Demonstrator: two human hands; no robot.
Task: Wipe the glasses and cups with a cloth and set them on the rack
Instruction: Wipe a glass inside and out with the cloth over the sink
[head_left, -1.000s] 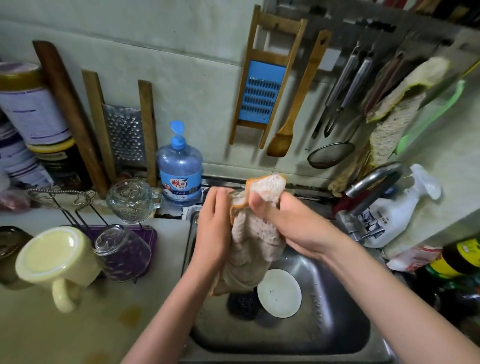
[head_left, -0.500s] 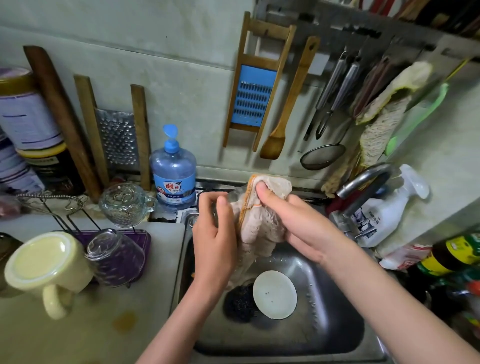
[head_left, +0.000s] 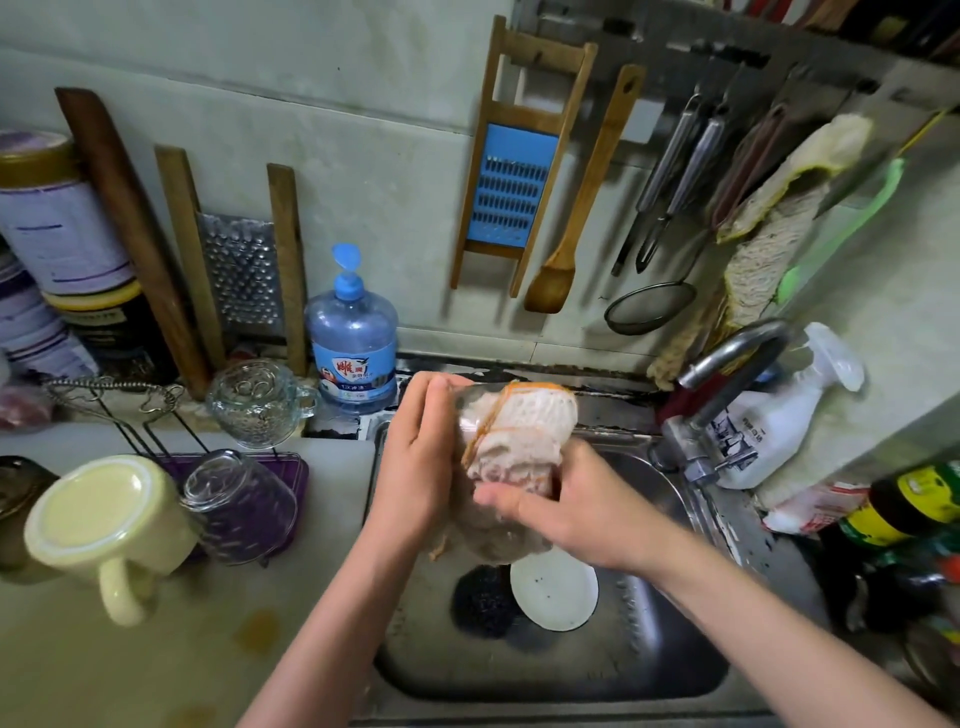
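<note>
Over the sink (head_left: 675, 660), the right hand (head_left: 571, 512) has dropped from the top of the cloth (head_left: 519, 436) to its lower part, fingers curled round it. The left hand (head_left: 418, 462) still wraps the clear glass (head_left: 466, 413) stuffed with that cloth. At the bench's (head_left: 156, 665) left edge, a cream mug (head_left: 104, 519) and a tumbler (head_left: 239, 512) sit upturned on the rack (head_left: 298, 475). A faucet (head_left: 727, 364) stands just right of the hands, and a white disc (head_left: 553, 592) lies in the sink below them.
</note>
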